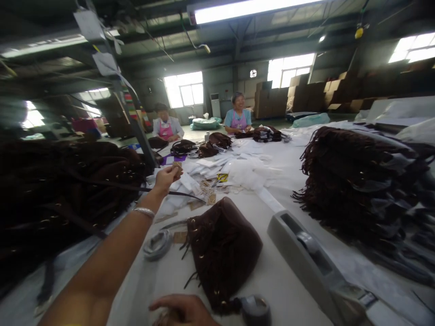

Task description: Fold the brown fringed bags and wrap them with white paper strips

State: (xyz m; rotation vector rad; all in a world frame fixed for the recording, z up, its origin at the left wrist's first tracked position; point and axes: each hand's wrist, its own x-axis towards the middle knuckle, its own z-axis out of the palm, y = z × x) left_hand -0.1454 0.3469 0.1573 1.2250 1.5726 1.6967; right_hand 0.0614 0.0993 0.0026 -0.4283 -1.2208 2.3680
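Left hand (167, 179) pinches a small brown card (178, 168); right hand (185, 310) curls low, its grip unclear. Bare tabletop (280, 269) separates the nearby brown bag (226, 249) from the grey dispenser (316, 267); dark piles (353, 181) flank both sides.

Dark brown is shared by the bag (227, 244) and the piled bags (343, 181), while gold is shown on the eyelets (201, 256). The tape dispenser (302, 253) is coloured grey, the table (288, 294) white and the card (177, 169) tan. Pink is worn in the aprons (166, 131), and the packet (222, 177) is patterned in yellow and black.
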